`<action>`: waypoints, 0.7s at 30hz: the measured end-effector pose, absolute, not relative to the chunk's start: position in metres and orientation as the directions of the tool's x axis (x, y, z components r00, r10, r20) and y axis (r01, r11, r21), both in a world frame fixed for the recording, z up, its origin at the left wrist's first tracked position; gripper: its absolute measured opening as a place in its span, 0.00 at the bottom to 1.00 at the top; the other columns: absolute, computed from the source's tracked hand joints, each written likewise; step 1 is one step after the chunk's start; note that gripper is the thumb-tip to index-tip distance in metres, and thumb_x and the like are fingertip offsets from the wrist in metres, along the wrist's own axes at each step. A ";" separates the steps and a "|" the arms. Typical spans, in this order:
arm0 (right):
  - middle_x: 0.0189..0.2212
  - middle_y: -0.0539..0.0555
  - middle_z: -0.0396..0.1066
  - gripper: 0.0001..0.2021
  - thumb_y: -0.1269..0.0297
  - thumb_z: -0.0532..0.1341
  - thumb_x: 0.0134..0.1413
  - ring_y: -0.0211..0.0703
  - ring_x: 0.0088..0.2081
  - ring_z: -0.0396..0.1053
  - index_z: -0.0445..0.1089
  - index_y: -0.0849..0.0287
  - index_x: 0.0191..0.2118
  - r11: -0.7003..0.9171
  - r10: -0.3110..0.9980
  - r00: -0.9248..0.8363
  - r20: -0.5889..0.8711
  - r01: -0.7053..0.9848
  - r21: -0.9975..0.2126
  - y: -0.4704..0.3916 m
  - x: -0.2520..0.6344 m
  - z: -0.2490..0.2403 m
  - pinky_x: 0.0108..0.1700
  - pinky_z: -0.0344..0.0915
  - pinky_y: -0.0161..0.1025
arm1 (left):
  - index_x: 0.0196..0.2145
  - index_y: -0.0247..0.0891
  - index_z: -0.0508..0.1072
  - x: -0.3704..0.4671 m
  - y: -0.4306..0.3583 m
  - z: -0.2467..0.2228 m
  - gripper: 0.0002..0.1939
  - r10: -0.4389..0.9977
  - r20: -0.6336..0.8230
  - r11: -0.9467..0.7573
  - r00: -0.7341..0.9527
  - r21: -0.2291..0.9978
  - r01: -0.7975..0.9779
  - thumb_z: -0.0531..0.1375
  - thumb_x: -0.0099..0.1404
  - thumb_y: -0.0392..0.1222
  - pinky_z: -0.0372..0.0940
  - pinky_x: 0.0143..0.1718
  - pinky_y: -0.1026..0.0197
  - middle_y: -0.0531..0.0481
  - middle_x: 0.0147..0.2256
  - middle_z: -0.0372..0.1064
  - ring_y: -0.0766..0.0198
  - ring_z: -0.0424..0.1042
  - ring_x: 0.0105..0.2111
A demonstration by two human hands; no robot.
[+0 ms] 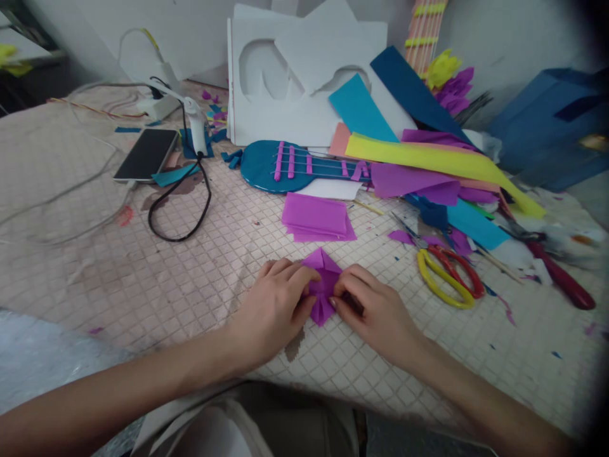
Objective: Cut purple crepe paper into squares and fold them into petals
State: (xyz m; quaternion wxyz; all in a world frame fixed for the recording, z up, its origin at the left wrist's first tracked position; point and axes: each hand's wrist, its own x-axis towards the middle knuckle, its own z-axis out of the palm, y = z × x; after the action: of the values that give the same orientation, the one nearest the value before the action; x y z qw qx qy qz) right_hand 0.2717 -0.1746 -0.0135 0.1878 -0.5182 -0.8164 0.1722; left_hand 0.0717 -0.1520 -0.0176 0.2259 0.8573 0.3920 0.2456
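A folded purple paper (325, 279) lies on the table between my hands, its corners pointing up and down in the view, with creases near the lower corner. My left hand (280, 304) grips its left edge between thumb and curled fingers. On the opposite edge, my right hand (368, 308) pinches the paper with thumb and forefinger. Just beyond sits a stack of purple paper sheets (314, 216). Behind the stack is a small blue guitar-shaped piece (273, 168) with strings and purple strips.
Scissors with yellow and red handles (445, 279) and red-handled pliers (566, 279) lie at right, near strips of coloured paper (419, 155). A phone (146, 155), black cord loop (207, 203) and glue gun (195, 127) are at left. White boards (304, 120) stand behind.
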 end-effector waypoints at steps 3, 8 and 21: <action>0.32 0.50 0.63 0.04 0.70 0.54 0.58 0.37 0.30 0.64 0.61 0.57 0.32 0.406 0.910 -0.393 0.130 0.787 -0.464 -0.175 0.271 -0.014 0.31 0.62 0.36 | 0.40 0.38 0.67 0.073 -0.153 -0.017 0.07 0.789 0.237 -0.585 0.566 0.569 0.578 0.56 0.63 0.33 0.60 0.44 0.50 0.49 0.36 0.69 0.57 0.64 0.40; 0.31 0.50 0.63 0.04 0.71 0.54 0.58 0.37 0.29 0.64 0.61 0.57 0.32 0.424 0.904 -0.400 0.152 0.795 -0.434 -0.176 0.270 -0.014 0.30 0.61 0.35 | 0.40 0.37 0.67 0.076 -0.155 -0.015 0.06 0.798 0.211 -0.574 0.565 0.551 0.606 0.55 0.64 0.32 0.60 0.43 0.50 0.49 0.36 0.69 0.57 0.64 0.39; 0.31 0.51 0.64 0.04 0.70 0.54 0.59 0.38 0.30 0.65 0.62 0.57 0.32 0.444 0.896 -0.402 0.190 0.803 -0.397 -0.176 0.271 -0.019 0.31 0.63 0.36 | 0.39 0.37 0.67 0.078 -0.155 -0.016 0.06 0.796 0.211 -0.576 0.568 0.552 0.603 0.55 0.63 0.32 0.58 0.42 0.51 0.49 0.36 0.69 0.57 0.63 0.39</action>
State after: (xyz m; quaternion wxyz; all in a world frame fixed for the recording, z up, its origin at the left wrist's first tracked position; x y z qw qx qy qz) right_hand 0.2711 -0.1764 -0.0193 0.1902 -0.5127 -0.8283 0.1221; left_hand 0.0777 -0.1553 -0.0157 0.2149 0.8588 0.4072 0.2245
